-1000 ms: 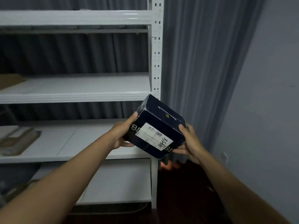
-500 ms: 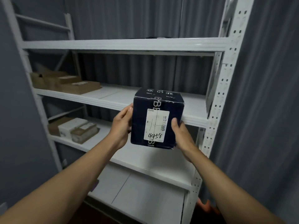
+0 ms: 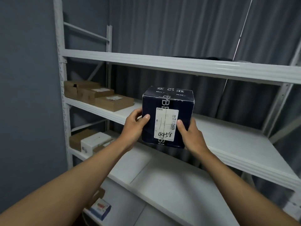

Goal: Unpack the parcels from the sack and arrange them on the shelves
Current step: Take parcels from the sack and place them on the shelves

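Both hands grip the navy parcel [image 3: 167, 117]: left hand [image 3: 133, 126] on its left side, right hand [image 3: 191, 136] on its right, thumbs on the labelled front. Parcel upright, at the shelf [image 3: 228, 144] edge, just ahead of the hands. Brown cartons [image 3: 104, 97] further left.

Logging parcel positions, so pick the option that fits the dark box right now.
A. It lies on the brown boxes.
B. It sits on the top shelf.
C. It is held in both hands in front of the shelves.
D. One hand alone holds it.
C: the left hand and right hand grip the sides of the dark box, held up in front of the shelves.
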